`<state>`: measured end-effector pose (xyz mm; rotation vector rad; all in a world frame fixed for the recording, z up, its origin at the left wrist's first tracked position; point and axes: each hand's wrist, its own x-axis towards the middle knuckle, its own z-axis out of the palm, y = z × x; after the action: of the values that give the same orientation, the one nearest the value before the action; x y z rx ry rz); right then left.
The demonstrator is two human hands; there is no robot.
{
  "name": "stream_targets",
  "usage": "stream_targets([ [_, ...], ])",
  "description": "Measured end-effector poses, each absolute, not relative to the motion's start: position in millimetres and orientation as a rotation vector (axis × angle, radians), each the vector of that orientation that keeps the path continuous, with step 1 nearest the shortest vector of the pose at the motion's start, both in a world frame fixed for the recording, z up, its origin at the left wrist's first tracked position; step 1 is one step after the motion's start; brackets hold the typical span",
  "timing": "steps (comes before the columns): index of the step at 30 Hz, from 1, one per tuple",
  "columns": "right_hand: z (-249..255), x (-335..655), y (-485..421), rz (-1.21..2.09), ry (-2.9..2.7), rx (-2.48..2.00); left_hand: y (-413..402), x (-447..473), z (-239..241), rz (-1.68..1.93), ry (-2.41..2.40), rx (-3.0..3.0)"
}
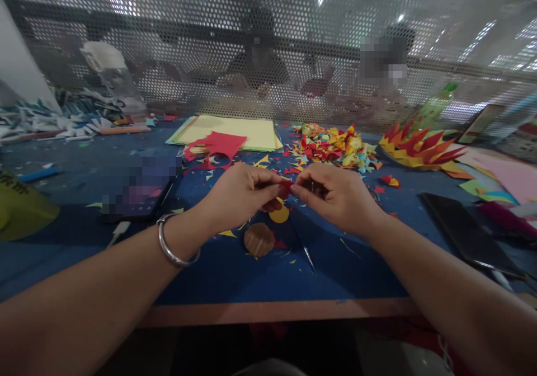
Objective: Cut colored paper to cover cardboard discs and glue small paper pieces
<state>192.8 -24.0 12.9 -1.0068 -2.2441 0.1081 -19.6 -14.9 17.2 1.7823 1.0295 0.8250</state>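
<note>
Between the fingertips of both hands is a small piece of red paper (286, 188). My left hand (243, 190), with a silver bangle on its wrist, pinches its left side. On the other side the thumb and fingers of my right hand (331, 192) close on it. Just below lies a yellow paper circle (279, 212), partly hidden by the left fingers. A round brown disc (259, 239) rests nearer the table's front edge. Right of the disc a thin pointed tool (308, 253) lies on the blue tabletop (235, 286).
Behind the hands are red paper with cutouts (218, 144), a stack of coloured sheets (239, 127) and a heap of folded paper bits (335, 144). Phones lie left (142, 188) and right (465, 230). A perforated screen (188, 46) closes the back, with people beyond.
</note>
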Motion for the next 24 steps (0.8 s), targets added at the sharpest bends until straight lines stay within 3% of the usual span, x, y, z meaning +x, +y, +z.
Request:
stream_targets([
  [11,13,190,-23,0.446,-2.14,-1.027,-12,-19,8,0.998,0.898,1.858],
  [24,9,191,-21,0.576,-2.229,-1.035,-14,-20,17,0.698,1.022,1.908],
])
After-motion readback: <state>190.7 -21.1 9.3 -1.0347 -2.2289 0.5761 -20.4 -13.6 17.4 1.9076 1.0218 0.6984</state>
